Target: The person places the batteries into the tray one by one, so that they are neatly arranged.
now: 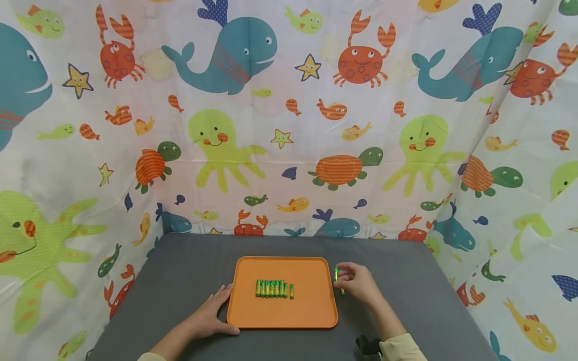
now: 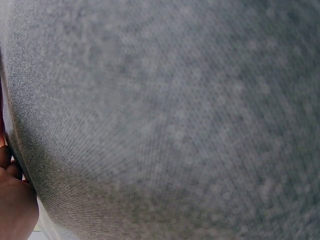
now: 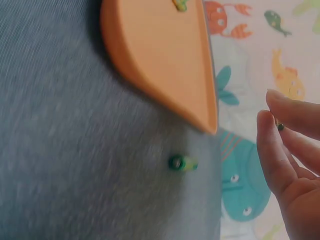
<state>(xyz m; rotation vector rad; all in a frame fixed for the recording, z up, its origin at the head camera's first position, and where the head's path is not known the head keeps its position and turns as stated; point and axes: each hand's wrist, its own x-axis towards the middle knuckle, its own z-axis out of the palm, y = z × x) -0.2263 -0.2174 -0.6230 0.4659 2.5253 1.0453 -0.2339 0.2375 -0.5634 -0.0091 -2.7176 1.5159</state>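
Note:
My right hand [image 1: 359, 284] is just off the right side of an orange tray [image 1: 282, 321], pinching a green-and-yellow battery [image 1: 336, 274] between thumb and fingertips. In the right wrist view, only a small end of that battery [image 3: 280, 126] shows between the fingers. Below it another battery [image 3: 183, 163] lies on the grey cloth. Inside the tray, several like batteries [image 1: 269, 288] stand in a tight row, with a single battery [image 1: 291, 291] slightly apart at the row's right. Fingers spread, my left hand [image 1: 208, 315] touches the tray's left edge and lower-left corner.
Grey cloth covers the table [image 1: 194, 260] beneath the tray. Behind and on both sides hangs a white curtain [image 1: 280, 175] printed with sea animals. A dark strap-like object [image 1: 368, 345] sits at my right wrist. Grey cloth fills most of the left wrist view.

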